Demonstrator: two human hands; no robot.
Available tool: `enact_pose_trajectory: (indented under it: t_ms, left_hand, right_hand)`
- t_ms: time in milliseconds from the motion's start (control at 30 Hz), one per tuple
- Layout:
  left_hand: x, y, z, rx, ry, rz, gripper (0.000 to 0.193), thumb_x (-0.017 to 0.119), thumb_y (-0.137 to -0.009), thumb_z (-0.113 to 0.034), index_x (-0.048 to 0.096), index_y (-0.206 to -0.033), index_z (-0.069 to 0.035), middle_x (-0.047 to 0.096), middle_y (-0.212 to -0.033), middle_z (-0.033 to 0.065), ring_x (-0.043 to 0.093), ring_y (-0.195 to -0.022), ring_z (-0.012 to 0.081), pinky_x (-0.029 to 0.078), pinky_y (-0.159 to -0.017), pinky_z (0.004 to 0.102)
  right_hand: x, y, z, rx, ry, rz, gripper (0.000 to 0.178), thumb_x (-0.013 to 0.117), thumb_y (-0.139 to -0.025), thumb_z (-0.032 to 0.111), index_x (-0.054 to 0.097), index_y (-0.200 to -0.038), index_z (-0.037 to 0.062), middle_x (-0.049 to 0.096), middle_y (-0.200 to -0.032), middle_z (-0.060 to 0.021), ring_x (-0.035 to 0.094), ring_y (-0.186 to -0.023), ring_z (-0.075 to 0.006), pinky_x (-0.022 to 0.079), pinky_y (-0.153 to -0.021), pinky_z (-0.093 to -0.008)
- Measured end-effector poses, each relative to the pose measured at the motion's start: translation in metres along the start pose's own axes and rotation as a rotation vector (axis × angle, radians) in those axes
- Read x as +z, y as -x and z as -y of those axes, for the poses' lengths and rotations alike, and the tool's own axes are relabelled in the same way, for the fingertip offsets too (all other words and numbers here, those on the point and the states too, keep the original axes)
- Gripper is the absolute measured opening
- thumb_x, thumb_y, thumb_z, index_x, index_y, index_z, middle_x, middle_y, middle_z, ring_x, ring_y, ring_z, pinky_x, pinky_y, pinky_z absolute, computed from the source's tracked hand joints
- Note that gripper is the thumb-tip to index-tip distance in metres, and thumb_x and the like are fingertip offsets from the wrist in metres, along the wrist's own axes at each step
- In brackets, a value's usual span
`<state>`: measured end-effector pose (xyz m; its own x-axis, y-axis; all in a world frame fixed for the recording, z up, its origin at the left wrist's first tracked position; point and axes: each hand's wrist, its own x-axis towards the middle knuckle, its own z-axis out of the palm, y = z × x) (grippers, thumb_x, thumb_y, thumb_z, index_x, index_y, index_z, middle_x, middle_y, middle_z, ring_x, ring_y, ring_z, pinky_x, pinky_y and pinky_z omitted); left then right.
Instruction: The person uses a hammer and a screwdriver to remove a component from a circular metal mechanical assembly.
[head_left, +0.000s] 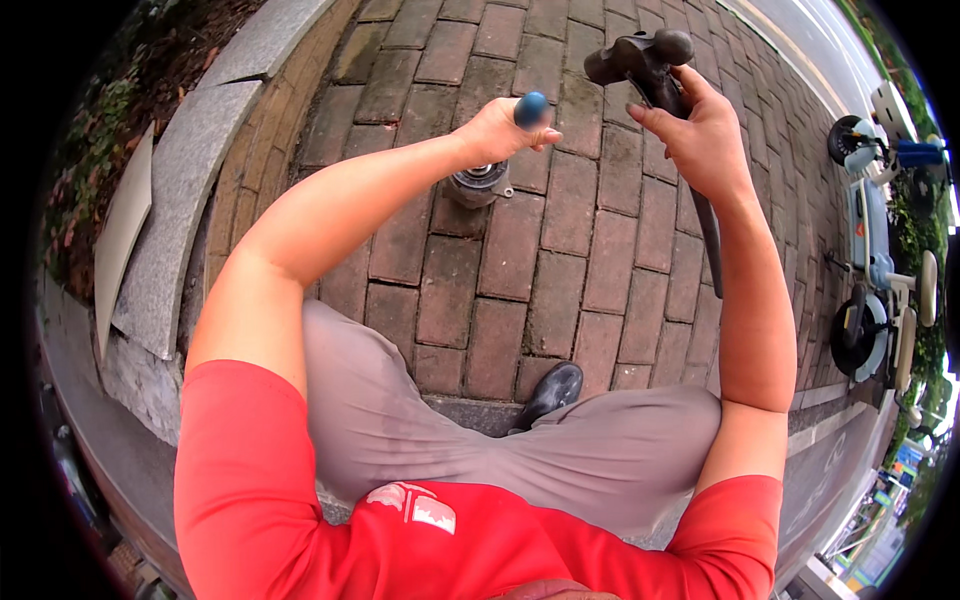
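Red shirt fabric (420, 540) fills the bottom of the view, with grey trousers (480, 440) above it and a black shoe (552, 392) planted on the brick paving (520, 240) — the person seems to be seated or crouched at the pavement's edge.

Taking the shoe as the landmark: up and a little left of it, the left hand (500, 132) is closed around a blue-tipped handle (531, 108), thumb and fingers wrapped tight, the rounded blue end poking out above the fist. Just beneath that hand sits a small metal cylindrical part (478, 185), a hub or fitting, its lower end near or on the bricks; whether the handle's shaft actually enters it is hidden by the hand.

Up and right of the shoe, the right hand (700, 135) holds a dark metal tool (650, 62) by its neck, fingers curled part-way round, index finger stretched along it. A long dark shaft (708, 240) runs down from this hand toward the person's knee.

As to progress, both hands are set on their tools and the metal part is under the left one, so the work looks under way, not finished — nothing shows a part freed or fitted yet.

Far right of the shoe, pale parked scooters (880, 250) stand along the kerb; far left, a grey stone border (200, 150).
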<state>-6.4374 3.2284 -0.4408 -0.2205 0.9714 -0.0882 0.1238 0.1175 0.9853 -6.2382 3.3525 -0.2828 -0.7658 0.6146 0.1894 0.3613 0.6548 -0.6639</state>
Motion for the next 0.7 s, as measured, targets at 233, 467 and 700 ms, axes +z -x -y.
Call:
enact_pose_trajectory:
  t_ms: [233, 467, 700]
  left_hand:
    - [0.000, -0.003, 0.001, 0.008, 0.052, -0.110, 0.026, 0.076, -0.089, -0.026, 0.066, -0.097, -0.003, 0.069, -0.087, 0.0044, 0.067, -0.083, 0.0135, 0.052, -0.080, 0.0290]
    - [0.003, -0.004, 0.009, -0.029, 0.123, -0.190, 0.025, 0.078, -0.088, -0.024, 0.066, -0.093, -0.003, 0.067, -0.084, 0.0030, 0.066, -0.079, 0.0129, 0.053, -0.076, 0.0277]
    - [0.019, -0.005, 0.020, 0.095, 0.211, -0.185, 0.026, 0.081, -0.085, -0.024, 0.064, -0.080, -0.004, 0.062, -0.076, -0.0003, 0.060, -0.071, 0.0101, 0.053, -0.070, 0.0285]
  right_hand:
    - [0.012, 0.005, 0.010, -0.097, -0.016, 0.033, 0.043, 0.076, -0.082, 0.021, 0.064, -0.120, 0.0058, 0.066, -0.080, -0.0106, 0.056, -0.069, -0.0153, 0.049, -0.071, -0.0307]
    - [0.014, 0.010, 0.025, -0.176, 0.047, 0.034, 0.042, 0.075, -0.087, 0.018, 0.060, -0.123, 0.0046, 0.067, -0.084, -0.0080, 0.057, -0.073, -0.0165, 0.050, -0.075, -0.0313]
    - [0.024, 0.005, 0.043, -0.340, -0.063, 0.126, 0.046, 0.068, -0.082, 0.002, 0.056, -0.126, 0.0039, 0.068, -0.099, -0.0212, 0.067, -0.096, -0.0367, 0.052, -0.083, -0.0413]
